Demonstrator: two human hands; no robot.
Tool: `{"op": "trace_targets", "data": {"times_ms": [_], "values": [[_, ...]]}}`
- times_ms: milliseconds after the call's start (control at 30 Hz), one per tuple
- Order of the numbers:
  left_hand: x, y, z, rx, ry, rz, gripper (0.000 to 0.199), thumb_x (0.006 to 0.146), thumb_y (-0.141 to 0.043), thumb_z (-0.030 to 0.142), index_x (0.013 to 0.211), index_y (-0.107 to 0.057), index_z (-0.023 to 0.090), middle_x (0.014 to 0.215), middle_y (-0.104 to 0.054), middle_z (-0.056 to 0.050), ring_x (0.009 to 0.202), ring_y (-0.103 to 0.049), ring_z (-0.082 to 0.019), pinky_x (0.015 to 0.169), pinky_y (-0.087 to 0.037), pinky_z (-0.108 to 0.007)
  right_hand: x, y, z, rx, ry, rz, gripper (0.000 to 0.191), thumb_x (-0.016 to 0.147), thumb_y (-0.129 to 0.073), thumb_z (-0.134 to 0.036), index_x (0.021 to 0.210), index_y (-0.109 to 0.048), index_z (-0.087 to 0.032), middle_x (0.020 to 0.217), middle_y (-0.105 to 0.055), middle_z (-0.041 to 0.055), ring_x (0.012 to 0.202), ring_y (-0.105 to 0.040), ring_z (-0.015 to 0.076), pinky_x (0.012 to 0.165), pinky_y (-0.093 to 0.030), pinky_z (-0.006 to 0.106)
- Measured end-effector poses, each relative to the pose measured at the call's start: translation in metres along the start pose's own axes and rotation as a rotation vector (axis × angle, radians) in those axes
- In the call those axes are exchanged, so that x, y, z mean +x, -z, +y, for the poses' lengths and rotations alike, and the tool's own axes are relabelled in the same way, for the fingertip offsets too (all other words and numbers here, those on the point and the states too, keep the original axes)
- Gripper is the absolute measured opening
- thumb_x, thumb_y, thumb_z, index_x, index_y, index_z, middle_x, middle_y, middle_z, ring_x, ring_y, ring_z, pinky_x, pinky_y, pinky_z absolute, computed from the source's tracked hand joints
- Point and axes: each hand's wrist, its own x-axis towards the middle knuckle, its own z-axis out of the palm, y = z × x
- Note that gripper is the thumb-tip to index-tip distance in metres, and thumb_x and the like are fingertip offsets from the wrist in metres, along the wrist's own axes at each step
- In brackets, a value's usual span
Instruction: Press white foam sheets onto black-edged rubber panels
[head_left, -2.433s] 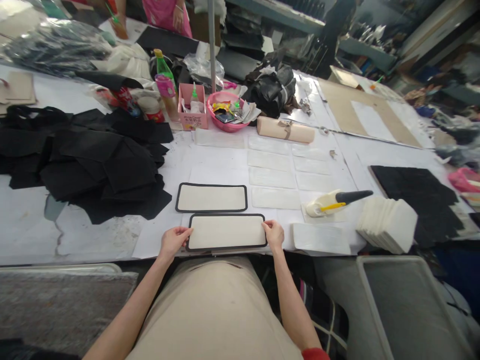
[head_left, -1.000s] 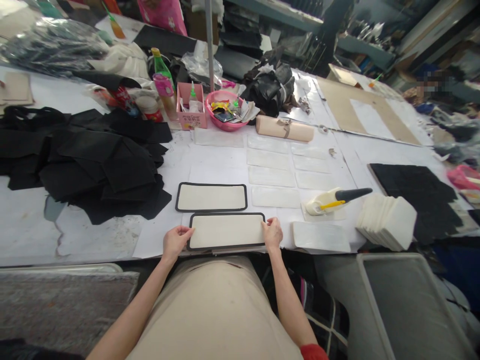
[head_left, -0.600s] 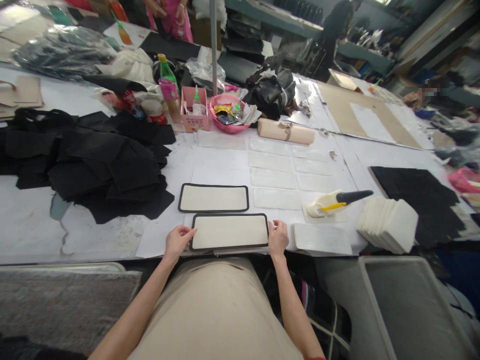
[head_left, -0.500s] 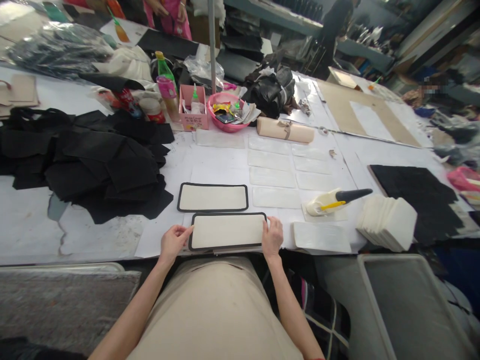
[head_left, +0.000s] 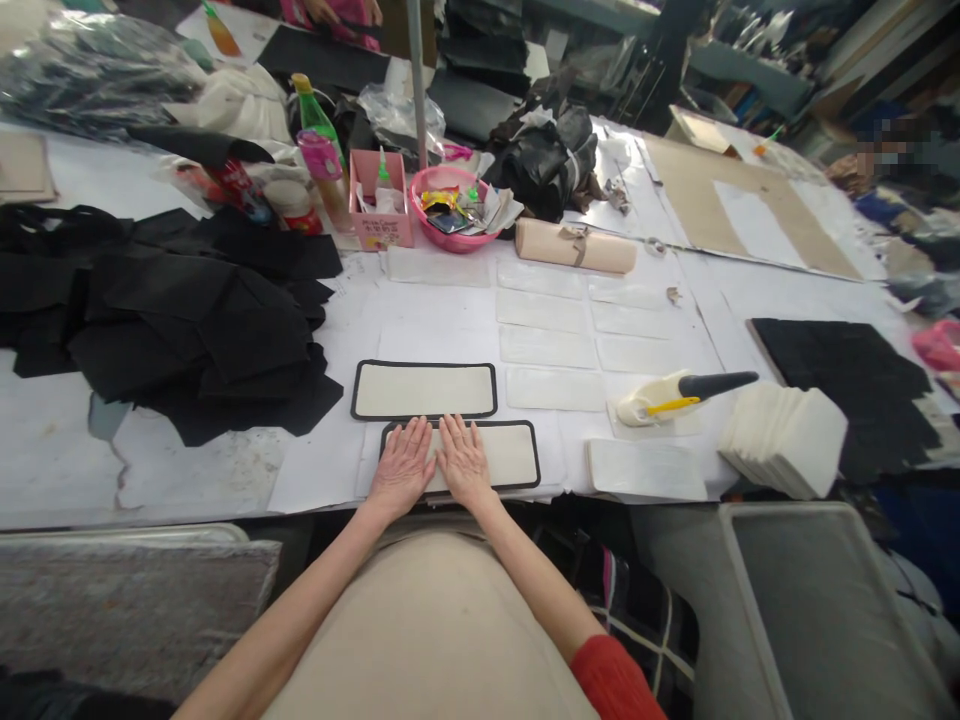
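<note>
A cream rectangular panel with a black border (head_left: 514, 455) lies at the table's front edge. Both my hands rest flat on it: my left hand (head_left: 405, 468) covers its left part, and my right hand (head_left: 463, 462) lies close beside it near the middle. The fingers of both are stretched out and point away from me, holding nothing. Just beyond my fingertips sits a second black-bordered cream panel (head_left: 424, 390). Several thin translucent white rectangles (head_left: 555, 390) are laid out in rows to the right of it.
Black cut pieces (head_left: 187, 320) are heaped at left. To the right are a white stack of sheets (head_left: 645, 470), a glue-coated container with a yellow-handled brush (head_left: 656, 402) and white pieces (head_left: 784, 440). A pink basket (head_left: 456, 238), a pink box (head_left: 380, 215) and a metal pole (head_left: 418, 90) stand behind.
My hands have let go of the near panel's two short ends and moved inward, and now lie flat side by side on its surface. The camera view has shifted slightly.
</note>
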Motion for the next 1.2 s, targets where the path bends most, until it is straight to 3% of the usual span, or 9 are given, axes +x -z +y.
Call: {"op": "trace_targets", "data": {"times_ms": [200,400,500,767,933,1200], "values": [[0.000,0.003,0.000,0.019,-0.014,0.003,0.061,0.093,-0.036,0.033,0.149,-0.026,0.010,0.155,-0.026,-0.015,0.145,-0.019,-0.027,0.117,-0.015,-0.049,-0.003,0.004,0.010,0.009,0.035,0.002,0.058,0.098,-0.039,-0.036,0.150,-0.022,-0.015,0.156,-0.025,0.0066,0.146,-0.013,0.0193,0.119,-0.013,0.044],[0.000,0.005,0.001,0.027,-0.003,-0.027,0.064,0.093,-0.036,0.035,0.150,-0.022,0.010,0.156,-0.023,-0.015,0.145,-0.019,-0.027,0.117,-0.014,-0.050,-0.029,0.028,0.073,-0.023,-0.006,-0.034,0.067,0.096,-0.045,-0.042,0.151,-0.018,-0.017,0.156,-0.023,0.0093,0.146,-0.015,0.0234,0.118,-0.011,0.049],[0.001,0.006,0.002,0.032,0.003,-0.043,0.065,0.093,-0.037,0.038,0.150,-0.022,0.010,0.156,-0.023,-0.016,0.145,-0.018,-0.027,0.117,-0.014,-0.050,-0.036,0.032,0.090,-0.023,-0.025,-0.060,0.070,0.095,-0.046,-0.046,0.152,-0.017,-0.018,0.157,-0.022,0.0093,0.146,-0.016,0.0246,0.118,-0.010,0.050],[0.001,0.004,0.000,0.009,0.004,-0.045,0.066,0.093,-0.038,0.040,0.150,-0.022,0.010,0.155,-0.025,-0.016,0.145,-0.019,-0.027,0.117,-0.014,-0.051,-0.035,0.029,0.088,-0.005,-0.037,-0.052,0.072,0.093,-0.047,-0.049,0.152,-0.017,-0.018,0.157,-0.021,0.0084,0.146,-0.016,0.0250,0.118,-0.008,0.049],[0.005,0.009,-0.001,0.001,0.033,-0.036,0.062,0.094,-0.035,0.040,0.147,-0.029,0.009,0.154,-0.030,-0.016,0.143,-0.024,-0.026,0.117,-0.018,-0.046,-0.034,0.037,0.087,-0.004,-0.032,-0.048,0.065,0.096,-0.045,-0.040,0.151,-0.019,-0.018,0.156,-0.023,0.0077,0.145,-0.018,0.0234,0.118,-0.013,0.048],[0.024,0.005,0.039,0.022,-0.136,-0.077,0.058,0.094,-0.034,0.031,0.148,-0.029,0.010,0.155,-0.028,-0.014,0.145,-0.020,-0.025,0.119,-0.014,-0.046,-0.025,0.031,0.061,0.041,0.143,-0.017,0.060,0.097,-0.042,-0.031,0.151,-0.020,-0.018,0.156,-0.025,0.0054,0.146,-0.016,0.0201,0.119,-0.012,0.046]]}}
